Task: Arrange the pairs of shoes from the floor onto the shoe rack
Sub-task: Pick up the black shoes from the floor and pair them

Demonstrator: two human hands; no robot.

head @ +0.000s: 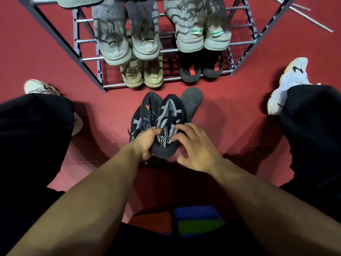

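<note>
At the centre of the frame, on the red floor (230, 126), we see a pair of black sneakers (166, 122) with grey patterning, standing side by side just below the shoe rack (88, 58). The left hand (145, 143) grips the heel end of the pair, its thumb curled over the collar of the nearer shoe. The right hand (195, 150) rests on the same shoe from the right, fingers spread and bent, the fingertips touching the knit upper. A dark grey insole (191, 102) lies on the floor just right of the sneakers, partly behind them.

Across the upper half of the frame the rack already carries shoes: grey sneakers (127, 39) at upper centre-left, pale sneakers with green tabs (201, 32) at upper right, beige shoes (142, 74) on the lowest bars, and black shoes with orange accents (201, 69) beside them. Loose metal rods (304, 17) lie at the top right corner. A blue and green object (197, 220) sits at the bottom centre.
</note>
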